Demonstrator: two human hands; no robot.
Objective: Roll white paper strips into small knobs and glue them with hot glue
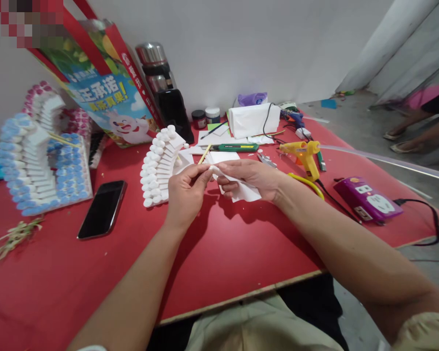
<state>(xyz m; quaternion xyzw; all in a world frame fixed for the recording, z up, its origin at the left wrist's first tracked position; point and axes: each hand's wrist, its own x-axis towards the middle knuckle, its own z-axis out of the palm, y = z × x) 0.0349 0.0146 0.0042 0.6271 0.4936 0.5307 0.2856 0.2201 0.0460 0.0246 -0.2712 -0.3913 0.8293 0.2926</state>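
Note:
My left hand is closed, its thumb and forefinger pinching the edge of a small white piece in front of my chest. On the other side, my right hand grips a thin white sheet that hangs below its fingers. The fingertips of both hands meet at the white material; whether it is one piece or two I cannot tell. Just left of my hands stands a curved white model with rows of round white knobs and flat steps. A yellow stick lies behind my fingers.
On the right are a yellow glue gun and a purple power strip with cords. A green cutter lies behind my hands. To the left are a phone, a blue-and-white model and a shopping bag. Another person's legs show at right.

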